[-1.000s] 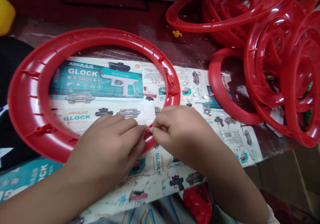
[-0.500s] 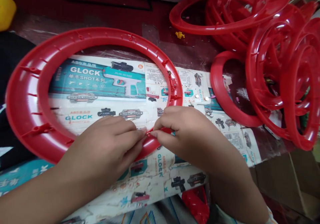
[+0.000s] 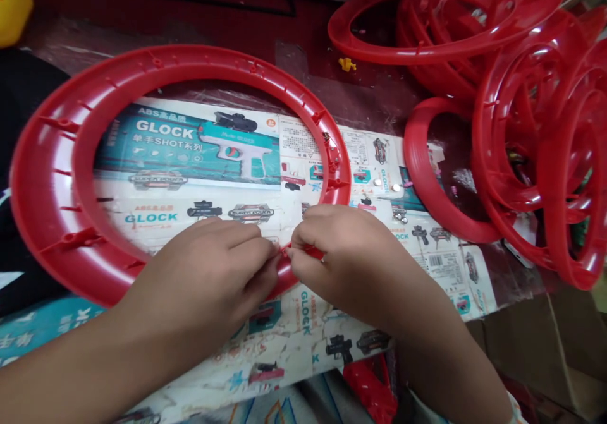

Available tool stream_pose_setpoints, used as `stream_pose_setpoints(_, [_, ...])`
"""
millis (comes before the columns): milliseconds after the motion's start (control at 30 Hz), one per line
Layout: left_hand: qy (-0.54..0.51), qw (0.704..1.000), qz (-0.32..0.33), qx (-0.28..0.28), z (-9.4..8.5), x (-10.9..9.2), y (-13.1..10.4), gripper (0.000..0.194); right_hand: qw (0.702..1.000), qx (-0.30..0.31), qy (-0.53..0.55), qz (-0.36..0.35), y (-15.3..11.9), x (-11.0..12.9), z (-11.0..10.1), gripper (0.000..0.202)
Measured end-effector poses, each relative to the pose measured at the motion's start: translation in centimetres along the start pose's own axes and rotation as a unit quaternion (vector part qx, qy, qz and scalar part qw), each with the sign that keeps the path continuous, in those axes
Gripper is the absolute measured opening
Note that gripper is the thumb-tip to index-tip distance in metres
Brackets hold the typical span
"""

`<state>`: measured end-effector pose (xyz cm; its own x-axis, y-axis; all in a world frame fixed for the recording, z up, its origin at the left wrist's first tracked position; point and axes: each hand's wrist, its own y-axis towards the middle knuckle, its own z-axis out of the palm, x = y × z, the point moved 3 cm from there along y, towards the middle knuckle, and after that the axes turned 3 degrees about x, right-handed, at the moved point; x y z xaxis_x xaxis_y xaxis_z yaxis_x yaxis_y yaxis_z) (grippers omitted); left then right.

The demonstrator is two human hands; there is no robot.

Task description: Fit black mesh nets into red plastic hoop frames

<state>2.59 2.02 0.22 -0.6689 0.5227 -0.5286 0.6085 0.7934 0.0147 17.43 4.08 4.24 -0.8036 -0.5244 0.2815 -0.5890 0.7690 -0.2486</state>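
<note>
A large red plastic ring [image 3: 52, 171] lies with its hollow, ribbed side up on printed cardboard [image 3: 199, 196]. Over its near right edge, my left hand [image 3: 208, 272] is closed, thumb and fingertips pinched at the channel. Facing it, my right hand [image 3: 341, 247] pinches at the same spot, the fingertips of both hands almost meeting. Whatever small thing lies between the fingertips is too hidden to name. Small metallic bits [image 3: 332, 152] sit in the ring's channel at its right side.
Several red rings [image 3: 512, 127] are heaped at the right, with a ribbed red ring [image 3: 422, 158] leaning beside them. Small round metal pieces [image 3: 396, 187] lie on the cardboard. A small yellow part [image 3: 347, 64] rests farther back. Cardboard boxes [image 3: 526, 342] stand below the table edge.
The view has shifted slightly. Both hands stay at the same place on the ring's near edge, with only small finger movements.
</note>
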Motion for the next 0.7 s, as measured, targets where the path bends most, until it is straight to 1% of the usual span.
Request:
stream_pose_setpoints(67, [-0.037,0.999,-0.028,0.017,-0.1,0.2,0.1,0.034,1.0,-0.028,-0.013,0.003,0.0,0.2,0.3,0.021])
stream_pose_setpoints(133, [-0.07,0.995,-0.057,0.037,-0.1,0.3,0.3,0.033,0.999,-0.047,-0.003,0.024,0.1,0.3,0.5,0.023])
stream_pose_setpoints(200, [-0.073,0.993,-0.076,0.05,-0.1,0.3,0.5,0.031,0.997,-0.042,0.026,0.06,0.1,0.1,0.3,0.023])
stream_pose_setpoints(267, [-0.043,0.995,-0.076,0.049,-0.1,0.2,0.6,0.028,0.993,-0.019,0.059,0.101,0.0,-0.4,-0.2,0.022])
stream_pose_setpoints(333, [-0.009,0.998,-0.057,0.041,0.0,0.2,0.6,0.026,0.989,0.003,0.088,0.118,-0.1,-1.1,-1.0,0.018])
stream_pose_setpoints(467, [0.021,1.0,-0.001,0.013,0.2,0.2,0.3,0.03,0.991,0.025,0.111,0.075,-0.1,-2.0,-2.3,0.014])
stream_pose_setpoints(567, [0.034,0.999,0.038,0.001,0.1,0.3,0.2,0.033,0.992,0.013,0.101,0.075,0.1,-2.3,-2.4,0.015])
stream_pose_setpoints(700, [0.059,0.994,0.087,-0.002,-0.3,0.6,0.2,0.034,0.991,0.014,0.085,0.103,0.4,-2.3,-1.9,0.015])
